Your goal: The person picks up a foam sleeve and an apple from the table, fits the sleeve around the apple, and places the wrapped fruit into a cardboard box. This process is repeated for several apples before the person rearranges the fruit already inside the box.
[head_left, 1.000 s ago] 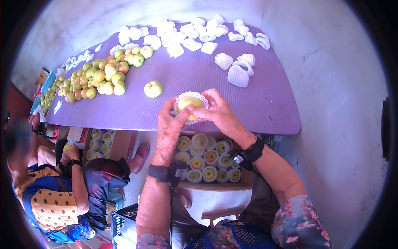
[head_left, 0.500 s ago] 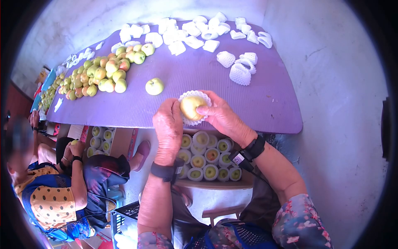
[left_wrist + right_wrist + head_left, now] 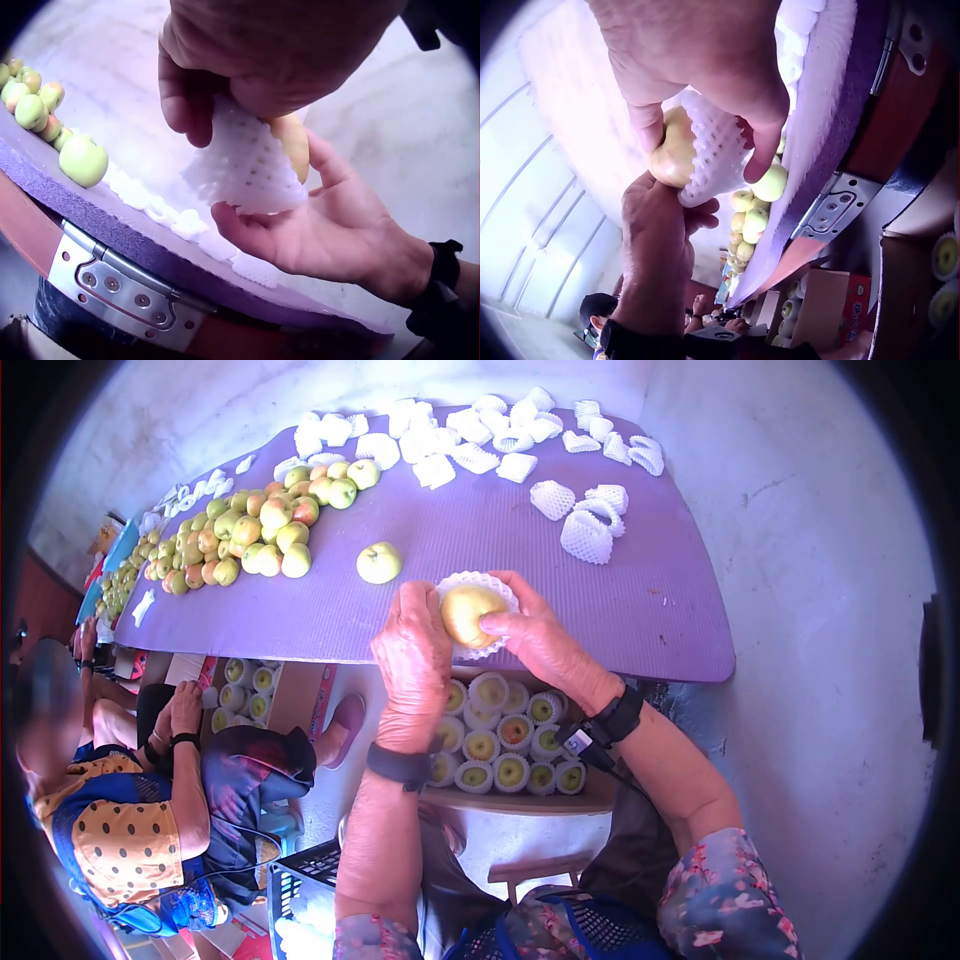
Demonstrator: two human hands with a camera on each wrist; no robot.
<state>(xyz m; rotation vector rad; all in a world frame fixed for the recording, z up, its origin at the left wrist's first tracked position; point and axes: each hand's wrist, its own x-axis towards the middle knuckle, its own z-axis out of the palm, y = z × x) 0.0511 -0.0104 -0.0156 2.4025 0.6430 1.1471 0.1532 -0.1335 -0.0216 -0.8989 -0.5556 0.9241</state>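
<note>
Between my two hands, over the front part of the purple mat, is a yellow-green apple (image 3: 466, 616) partly inside a white foam net sleeve (image 3: 247, 165). My right hand (image 3: 548, 642) holds it from the right, thumb pressed on the apple and fingers around the outside of the sleeve. My left hand (image 3: 412, 652) pinches the sleeve's edge from the left, as the left wrist view shows. The apple's bare side bulges out of the sleeve in the right wrist view (image 3: 673, 150). Just beyond my left hand lies a single green apple (image 3: 379, 563).
Piled apples (image 3: 240, 535) cover the mat's left side. White foam sleeves (image 3: 430, 445) lie along the back, a few opened ones (image 3: 587, 535) at right. Below the edge stands a box of sleeved apples (image 3: 510, 735). Another person (image 3: 130, 830) sits at left; a crate (image 3: 300, 880) is nearby.
My left thumb has come off the apple's face, and the left hand has turned at the sleeve's side. The apple has shifted slightly right. The seated person's hands no longer show an apple.
</note>
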